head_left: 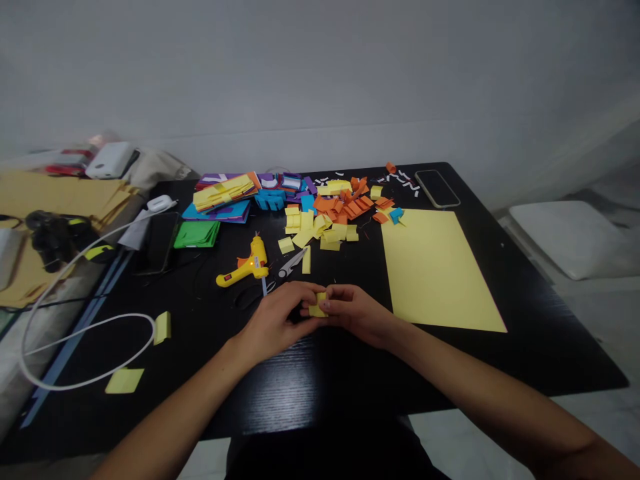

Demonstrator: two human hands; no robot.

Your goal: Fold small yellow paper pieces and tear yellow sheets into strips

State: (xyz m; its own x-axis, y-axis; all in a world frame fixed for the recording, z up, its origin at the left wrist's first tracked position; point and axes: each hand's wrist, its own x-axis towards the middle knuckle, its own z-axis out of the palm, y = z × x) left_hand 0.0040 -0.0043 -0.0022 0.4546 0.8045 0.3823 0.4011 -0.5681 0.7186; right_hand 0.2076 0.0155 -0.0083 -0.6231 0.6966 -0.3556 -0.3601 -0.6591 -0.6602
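While both forearms rest across the near edge of the black desk [320,393], the left hand [277,322] and the right hand [356,312] meet at the middle, and both are pinched on one small folded yellow paper piece [319,306], fingertips closed around it just above the desk top. Right behind the hands lies a yellow glue gun [245,267], with a pair of scissors [290,265] just beside it. To the right, a large yellow sheet [435,267] lies flat, a phone [437,188] beyond its far corner. Further back there's a scatter of cut yellow pieces [313,230] next to orange pieces [355,203], and a stack of coloured paper [225,197] to the left. A white cable [85,320] loops over the left end of the desk, two yellow scraps near it.
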